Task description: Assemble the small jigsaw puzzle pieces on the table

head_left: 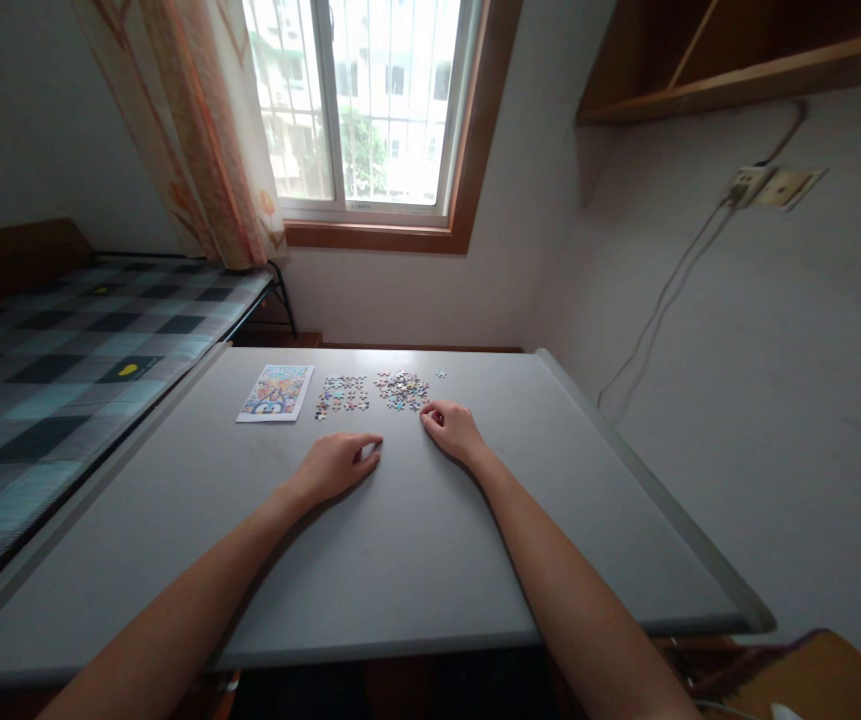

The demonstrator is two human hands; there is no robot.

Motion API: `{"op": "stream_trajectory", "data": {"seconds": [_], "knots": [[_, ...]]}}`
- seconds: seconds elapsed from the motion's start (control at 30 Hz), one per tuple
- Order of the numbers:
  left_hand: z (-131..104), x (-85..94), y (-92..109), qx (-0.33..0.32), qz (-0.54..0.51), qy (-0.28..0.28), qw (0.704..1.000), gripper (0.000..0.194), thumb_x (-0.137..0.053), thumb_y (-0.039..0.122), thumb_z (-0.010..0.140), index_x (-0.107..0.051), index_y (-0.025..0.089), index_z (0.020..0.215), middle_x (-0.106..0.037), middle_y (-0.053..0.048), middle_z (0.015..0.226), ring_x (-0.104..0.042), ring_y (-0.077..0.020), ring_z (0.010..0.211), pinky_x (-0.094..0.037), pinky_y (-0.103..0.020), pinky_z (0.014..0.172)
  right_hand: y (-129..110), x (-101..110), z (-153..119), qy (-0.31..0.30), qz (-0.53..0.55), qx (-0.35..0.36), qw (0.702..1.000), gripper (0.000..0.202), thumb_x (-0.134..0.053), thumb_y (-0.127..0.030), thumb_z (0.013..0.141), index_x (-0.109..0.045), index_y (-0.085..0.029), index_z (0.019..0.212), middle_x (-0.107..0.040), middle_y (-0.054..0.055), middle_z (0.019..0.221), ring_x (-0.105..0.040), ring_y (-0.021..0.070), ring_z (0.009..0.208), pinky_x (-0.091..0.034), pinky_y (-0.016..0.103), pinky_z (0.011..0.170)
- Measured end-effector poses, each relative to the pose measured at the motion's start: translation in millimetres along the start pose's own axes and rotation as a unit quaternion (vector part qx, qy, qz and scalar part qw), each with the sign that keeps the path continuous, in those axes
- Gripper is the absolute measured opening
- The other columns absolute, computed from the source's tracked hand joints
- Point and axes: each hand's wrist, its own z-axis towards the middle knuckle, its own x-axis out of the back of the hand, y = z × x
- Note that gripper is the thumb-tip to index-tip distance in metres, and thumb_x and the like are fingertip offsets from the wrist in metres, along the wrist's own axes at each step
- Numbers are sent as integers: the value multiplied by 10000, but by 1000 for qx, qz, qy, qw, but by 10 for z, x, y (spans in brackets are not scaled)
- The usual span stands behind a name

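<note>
My left hand point(336, 465) rests on the grey table top, its thumb and forefinger apart and nothing seen between them. My right hand point(452, 430) is at the lower right edge of a heap of jigsaw puzzle pieces point(401, 388), its fingers curled together; whatever is in them is too small to make out. Left of the heap, more puzzle pieces point(342, 394) lie spread out in loose rows. A colourful printed picture sheet point(275, 393) lies flat to the left of those rows. One stray puzzle piece point(441, 374) sits apart, beyond my right hand.
The table point(400, 560) has raised side edges. A bed with a checked mattress point(100, 330) stands along its left side. Ahead are a barred window point(392, 110) and a curtain point(197, 130). Cables point(655, 310) hang from a wall socket point(779, 187) on the right, below a wooden shelf point(760, 75).
</note>
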Motion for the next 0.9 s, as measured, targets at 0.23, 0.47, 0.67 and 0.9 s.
{"op": "stream_trajectory", "data": {"seconds": [0.23, 0.47, 0.67, 0.9], "knots": [[1, -6, -5, 1, -4, -2, 1000, 378, -453, 423, 879, -635, 278, 1177, -662, -16, 757, -565, -134, 648, -354, -225, 603, -8, -2, 0, -1, 3, -2, 1000, 176, -515, -255, 816, -685, -219, 844, -656, -1, 741, -561, 142, 725, -355, 255, 730], [-1, -4, -3, -3, -6, -1, 1000, 371, -456, 425, 881, -637, 279, 1170, -664, -17, 754, -563, -132, 643, -349, -226, 602, 33, -22, 6, -10, -3, 1, 1000, 174, -512, -257, 831, -679, -221, 859, -640, 2, 748, -554, 153, 755, -353, 270, 744], [-5, 1, 13, 4, -8, 0, 1000, 369, -461, 424, 880, -639, 277, 1168, -666, -16, 751, -574, -139, 662, -367, -227, 625, -103, -2, 38, 94, -36, 32, 994, 196, -508, -303, 874, -666, -225, 961, -602, 70, 1013, -500, 216, 991, -325, 330, 870], [4, 2, 17, 5, 1, 2, 1000, 356, -467, 412, 876, -644, 286, 1158, -668, -18, 744, -581, -143, 666, -367, -230, 617, -239, -111, 335, 74, -79, -60, 992, 217, -576, -389, 836, -659, -212, 930, -603, 84, 1003, -495, 244, 981, -326, 353, 834]]}}
